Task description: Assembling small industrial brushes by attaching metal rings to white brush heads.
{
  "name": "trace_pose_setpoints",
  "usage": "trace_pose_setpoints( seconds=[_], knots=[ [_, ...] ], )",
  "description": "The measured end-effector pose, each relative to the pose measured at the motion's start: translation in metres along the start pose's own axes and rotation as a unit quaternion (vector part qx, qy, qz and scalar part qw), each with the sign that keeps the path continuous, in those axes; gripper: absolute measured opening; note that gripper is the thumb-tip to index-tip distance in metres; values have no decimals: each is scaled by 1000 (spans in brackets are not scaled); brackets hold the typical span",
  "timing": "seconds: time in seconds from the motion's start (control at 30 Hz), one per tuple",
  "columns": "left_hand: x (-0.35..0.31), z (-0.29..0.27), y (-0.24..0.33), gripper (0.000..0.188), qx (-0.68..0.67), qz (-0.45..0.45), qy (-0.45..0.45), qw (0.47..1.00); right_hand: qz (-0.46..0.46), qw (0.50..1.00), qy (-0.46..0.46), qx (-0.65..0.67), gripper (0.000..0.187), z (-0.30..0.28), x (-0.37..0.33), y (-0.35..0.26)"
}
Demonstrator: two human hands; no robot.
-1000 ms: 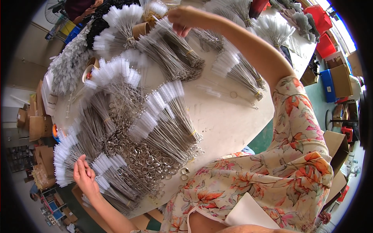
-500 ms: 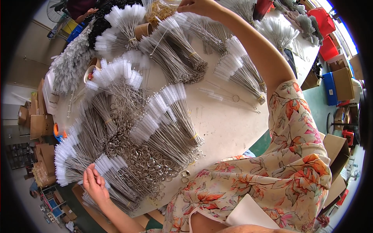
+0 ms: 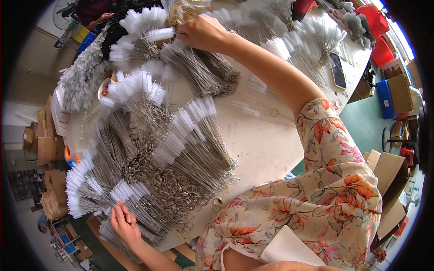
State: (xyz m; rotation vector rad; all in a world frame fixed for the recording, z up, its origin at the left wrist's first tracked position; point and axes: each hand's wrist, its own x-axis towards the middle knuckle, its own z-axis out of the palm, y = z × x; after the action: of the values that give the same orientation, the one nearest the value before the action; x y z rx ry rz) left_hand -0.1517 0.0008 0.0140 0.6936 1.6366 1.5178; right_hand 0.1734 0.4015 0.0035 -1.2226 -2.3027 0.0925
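My right hand point(image 3: 203, 34) reaches across to the far bundles, its fingers closed in a pinch. From its fingertips a white-bristled wire brush point(image 3: 160, 34) points left. Below it lie bundled wire brushes point(image 3: 192, 67) with looped ends. At the near left, my left hand point(image 3: 125, 222) has its fingers curled together beside a bunch of brushes point(image 3: 129, 192); what they hold, if anything, is hidden. A heap of metal rings point(image 3: 176, 189) lies between the left hand and another brush bundle point(image 3: 199, 140).
Loose brushes and brush bundles cover much of the table point(image 3: 253, 153). A phone point(image 3: 337, 71) lies at its right edge. Orange-handled scissors point(image 3: 68, 156) are at the left edge. Red bins point(image 3: 373, 20) and cartons point(image 3: 398, 97) stand at right. Another person's hand point(image 3: 105, 17) shows at far left.
My right hand has come leftward and nearer from the top edge, and a brush now shows at its fingertips. My left hand has shifted slightly right and nearer. The phone is uncovered.
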Motion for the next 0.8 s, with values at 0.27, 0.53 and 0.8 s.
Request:
trace_pose_setpoints(
  seconds=[0.27, 0.53, 0.8],
  knots=[
    [-14, -9, -5, 23, 12, -10, 19, 1000, 102, 986, -64, 113, 19, -30, 12, 73],
    [-36, -38, -19, 26, 5, -39, 121, 992, 255, 911, -186, -267, 75, -63, -23, 219],
    [-34, -25, -16, 26, 15, -39, 96, 995, 328, 910, -247, -60, 70, -40, -36, 229]
  ],
)
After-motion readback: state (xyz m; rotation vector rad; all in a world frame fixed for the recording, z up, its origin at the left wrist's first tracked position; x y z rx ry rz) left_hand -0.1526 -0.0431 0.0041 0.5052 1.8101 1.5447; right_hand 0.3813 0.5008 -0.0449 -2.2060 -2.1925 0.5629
